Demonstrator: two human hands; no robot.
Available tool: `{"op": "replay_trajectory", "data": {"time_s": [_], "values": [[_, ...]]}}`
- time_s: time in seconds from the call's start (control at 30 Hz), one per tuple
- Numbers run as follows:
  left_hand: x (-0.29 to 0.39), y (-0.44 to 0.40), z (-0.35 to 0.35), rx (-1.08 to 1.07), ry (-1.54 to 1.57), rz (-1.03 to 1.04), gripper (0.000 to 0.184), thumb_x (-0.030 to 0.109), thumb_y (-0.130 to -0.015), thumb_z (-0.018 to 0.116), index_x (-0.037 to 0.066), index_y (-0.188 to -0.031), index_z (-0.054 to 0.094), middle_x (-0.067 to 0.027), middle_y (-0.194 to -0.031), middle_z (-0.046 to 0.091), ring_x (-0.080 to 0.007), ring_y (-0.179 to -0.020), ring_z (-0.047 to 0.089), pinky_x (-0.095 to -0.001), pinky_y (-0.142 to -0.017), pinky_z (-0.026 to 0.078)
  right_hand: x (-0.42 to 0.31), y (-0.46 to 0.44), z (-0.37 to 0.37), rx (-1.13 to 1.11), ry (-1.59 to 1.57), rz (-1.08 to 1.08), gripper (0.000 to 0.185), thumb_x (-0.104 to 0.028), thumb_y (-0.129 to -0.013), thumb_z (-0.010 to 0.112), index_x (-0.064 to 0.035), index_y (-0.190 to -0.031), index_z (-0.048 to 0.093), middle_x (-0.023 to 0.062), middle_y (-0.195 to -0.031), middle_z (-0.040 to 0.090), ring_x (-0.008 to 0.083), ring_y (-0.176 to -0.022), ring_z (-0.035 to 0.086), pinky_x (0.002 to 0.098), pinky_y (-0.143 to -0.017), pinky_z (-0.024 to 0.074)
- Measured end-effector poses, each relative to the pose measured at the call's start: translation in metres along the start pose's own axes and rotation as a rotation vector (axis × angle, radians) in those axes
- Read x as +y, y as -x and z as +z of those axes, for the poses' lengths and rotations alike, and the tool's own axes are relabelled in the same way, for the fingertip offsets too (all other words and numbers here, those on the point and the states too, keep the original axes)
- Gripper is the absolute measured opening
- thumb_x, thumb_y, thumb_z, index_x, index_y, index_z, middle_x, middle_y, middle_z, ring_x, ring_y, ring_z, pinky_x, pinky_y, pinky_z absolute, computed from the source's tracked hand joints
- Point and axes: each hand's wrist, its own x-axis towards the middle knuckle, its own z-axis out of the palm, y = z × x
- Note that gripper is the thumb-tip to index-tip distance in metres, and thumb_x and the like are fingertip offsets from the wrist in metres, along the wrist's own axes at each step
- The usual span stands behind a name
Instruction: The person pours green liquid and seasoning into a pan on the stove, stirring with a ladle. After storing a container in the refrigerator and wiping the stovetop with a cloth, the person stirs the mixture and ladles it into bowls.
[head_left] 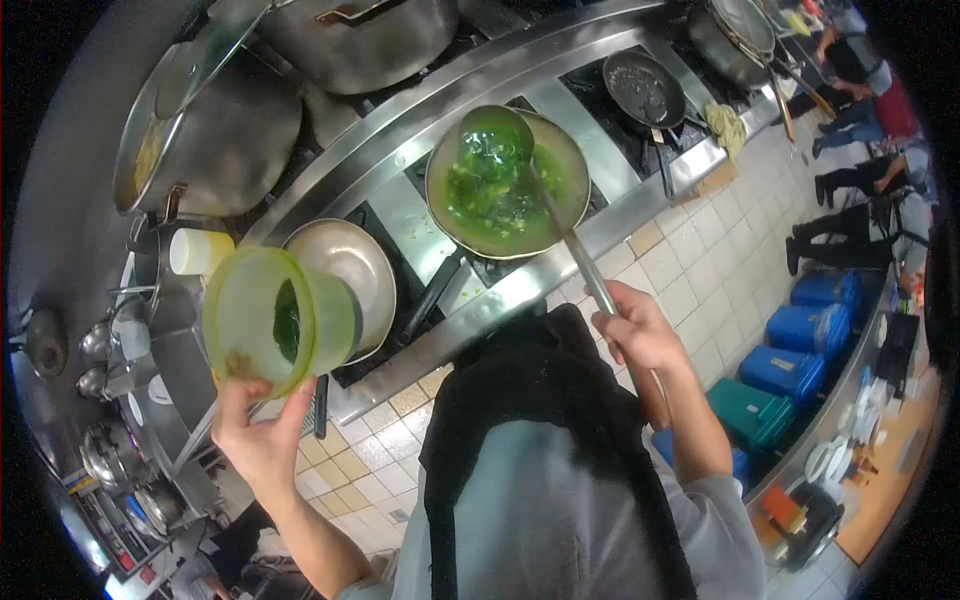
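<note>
My left hand (258,425) grips the rim of a translucent yellow-green plastic container (335,325), tilted on its side with some dark green liquid inside. My right hand (642,328) is closed around the long handle of a metal ladle (553,207). The ladle's bowl is full of glossy green liquid and sits over a wide frying pan (575,165) on the stove. Green liquid with chopped pale and leafy bits covers the pan's bottom. Behind the container rests a second, light-coloured pan (372,265).
Large stockpots (235,130) stand along the back of the range. A small dark skillet (640,85) and a cloth (727,130) are at the right. A yellow-and-white tub (200,251) stands at the left. Blue bins (795,368) line the floor, and several people stand far right.
</note>
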Motion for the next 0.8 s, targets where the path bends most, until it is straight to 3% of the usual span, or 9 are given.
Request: {"op": "replay_trajectory", "data": {"time_s": [0.2,0.27,0.43,0.53,0.6,0.67,0.7,0.73,0.8], "values": [[-0.010,0.030,-0.007,0.040,0.030,-0.184,0.038,0.021,-0.065,0.095,0.002,-0.080,0.067,-0.0121,-0.081,0.070,-0.0249,-0.075,0.069,-0.0356,-0.071,0.054,0.017,0.002,-0.024,0.264,0.397,-0.236,0.044,-0.006,-0.092,0.061,-0.0010,-0.136,0.059,0.0006,-0.077,0.061,0.0064,-0.058,0.051,0.0254,-0.051,0.0437],[0.002,0.037,-0.005,0.026,0.042,-0.277,0.040,0.027,-0.065,0.096,0.003,-0.083,0.069,-0.0112,-0.082,0.072,-0.0263,-0.077,0.071,-0.0371,-0.070,0.055,0.018,0.000,-0.024,0.246,0.337,-0.103,0.049,-0.005,-0.092,0.061,-0.0003,-0.139,0.054,-0.0018,-0.071,0.056,0.0062,-0.050,0.048,0.0242,-0.044,0.0389],[-0.011,0.074,0.018,0.129,0.115,-0.296,0.038,0.021,-0.063,0.097,0.003,-0.082,0.069,-0.0115,-0.083,0.071,-0.0239,-0.078,0.071,-0.0364,-0.072,0.056,0.053,-0.029,-0.046,0.025,-0.065,-0.034,0.041,-0.005,-0.093,0.057,0.0056,-0.132,0.052,-0.0009,-0.071,0.052,0.0068,-0.046,0.045,0.0220,-0.039,0.0377],[-0.032,0.079,0.023,0.199,0.151,-0.331,0.037,0.021,-0.065,0.096,0.003,-0.081,0.068,-0.0113,-0.083,0.071,-0.0219,-0.079,0.070,-0.0360,-0.071,0.055,0.061,-0.041,-0.040,0.057,0.028,0.022,0.040,-0.005,-0.092,0.057,0.0072,-0.130,0.052,-0.0003,-0.073,0.052,0.0074,-0.049,0.045,0.0224,-0.039,0.0395],[-0.061,0.081,0.019,0.271,0.109,-0.364,0.039,0.022,-0.066,0.095,0.003,-0.079,0.063,-0.0158,-0.086,0.071,-0.0320,-0.079,0.071,-0.0403,-0.069,0.056,0.065,-0.044,-0.048,0.007,0.097,0.003,0.038,-0.008,-0.093,0.059,0.0059,-0.129,0.053,0.0011,-0.075,0.054,0.0088,-0.055,0.052,0.0246,-0.044,0.0435],[-0.094,0.070,0.012,0.291,0.127,-0.385,0.038,0.020,-0.067,0.095,0.003,-0.080,0.064,-0.0162,-0.087,0.071,-0.0320,-0.079,0.070,-0.0404,-0.069,0.056,0.064,-0.047,-0.041,0.009,0.515,-0.052,0.038,-0.014,-0.096,0.063,0.0011,-0.130,0.056,0.0008,-0.081,0.058,0.0108,-0.062,0.056,0.0260,-0.053,0.0473],[-0.116,0.064,0.012,0.311,0.062,-0.442,0.038,0.022,-0.068,0.095,0.002,-0.081,0.065,-0.0164,-0.086,0.071,-0.0315,-0.079,0.070,-0.0400,-0.070,0.055,0.051,-0.047,-0.034,0.050,0.604,0.061,0.043,-0.015,-0.097,0.064,0.0014,-0.135,0.054,0.0064,-0.096,0.064,0.0152,-0.080,0.063,0.0284,-0.067,0.0517],[-0.137,0.058,0.012,0.331,-0.002,-0.499,0.037,0.023,-0.068,0.094,0.002,-0.082,0.066,-0.0165,-0.084,0.071,-0.0310,-0.078,0.070,-0.0396,-0.070,0.055,0.051,-0.050,-0.032,0.053,0.609,0.061,0.043,-0.015,-0.097,0.064,0.0014,-0.135,0.054,0.0064,-0.096,0.064,0.0152,-0.080,0.063,0.0284,-0.067,0.0517],[-0.185,0.041,0.013,0.342,-0.037,-0.520,0.038,0.026,-0.070,0.093,0.003,-0.083,0.068,-0.0170,-0.083,0.071,-0.0318,-0.078,0.070,-0.0397,-0.071,0.055,0.052,-0.054,-0.035,0.177,0.815,-0.274,0.047,-0.016,-0.098,0.063,0.0030,-0.139,0.052,0.0146,-0.115,0.064,0.0214,-0.101,0.065,0.0316,-0.077,0.0550]]}}
